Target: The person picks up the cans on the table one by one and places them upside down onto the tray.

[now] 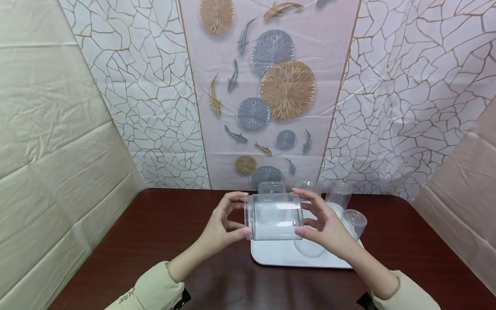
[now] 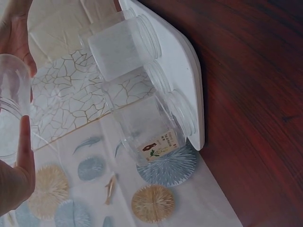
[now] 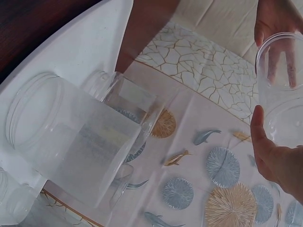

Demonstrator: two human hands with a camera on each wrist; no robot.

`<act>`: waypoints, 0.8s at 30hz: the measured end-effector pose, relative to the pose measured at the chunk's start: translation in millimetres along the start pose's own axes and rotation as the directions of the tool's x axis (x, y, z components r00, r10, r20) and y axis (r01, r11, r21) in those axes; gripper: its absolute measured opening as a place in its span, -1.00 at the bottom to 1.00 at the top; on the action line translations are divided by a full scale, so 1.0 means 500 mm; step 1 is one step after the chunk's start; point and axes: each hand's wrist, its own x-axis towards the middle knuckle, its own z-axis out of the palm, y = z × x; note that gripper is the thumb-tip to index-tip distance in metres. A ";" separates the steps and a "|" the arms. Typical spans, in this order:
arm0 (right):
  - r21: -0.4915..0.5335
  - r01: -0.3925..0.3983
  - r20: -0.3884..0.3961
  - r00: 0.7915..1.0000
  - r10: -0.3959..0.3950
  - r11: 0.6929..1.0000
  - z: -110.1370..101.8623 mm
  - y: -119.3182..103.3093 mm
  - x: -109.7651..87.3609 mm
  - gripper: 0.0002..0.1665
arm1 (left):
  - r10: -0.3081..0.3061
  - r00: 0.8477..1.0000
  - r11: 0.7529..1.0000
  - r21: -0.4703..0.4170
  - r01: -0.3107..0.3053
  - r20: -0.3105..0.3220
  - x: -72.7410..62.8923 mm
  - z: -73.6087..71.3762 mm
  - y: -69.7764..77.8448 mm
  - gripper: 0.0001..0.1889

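A clear, wide-mouthed jar lies sideways in the air between both hands, its threaded mouth pointing left. My left hand grips the mouth end, thumb below and fingers above and behind. At the base end my right hand holds the jar in the same way. The left wrist view shows the jar at its left edge, between the left hand and the right hand. Behind and below it is a white tray bearing several other clear jars, mouths down.
On the tray, a labelled jar stands at one end, and a large frosted-looking jar is nearer the right wrist. A smaller clear container is at the tray's right. The dark wooden table meets a patterned cloth backdrop behind.
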 end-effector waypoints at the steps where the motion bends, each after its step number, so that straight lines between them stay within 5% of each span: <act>1: -0.002 -0.002 0.002 1.000 0.002 1.000 0.000 0.000 0.000 -0.19 | -0.004 1.000 1.000 -0.004 0.004 0.003 -0.001 -0.001 0.001 -0.28; 19: -0.064 0.037 0.034 0.999 -0.035 0.997 -0.010 0.003 -0.009 -0.20 | -0.043 0.996 0.997 0.064 0.038 0.079 -0.018 -0.017 -0.009 -0.36; 24: -0.101 0.035 0.034 0.999 -0.031 0.994 -0.018 0.003 -0.006 -0.19 | -0.059 0.997 0.992 0.118 0.053 0.044 -0.018 -0.023 -0.016 -0.45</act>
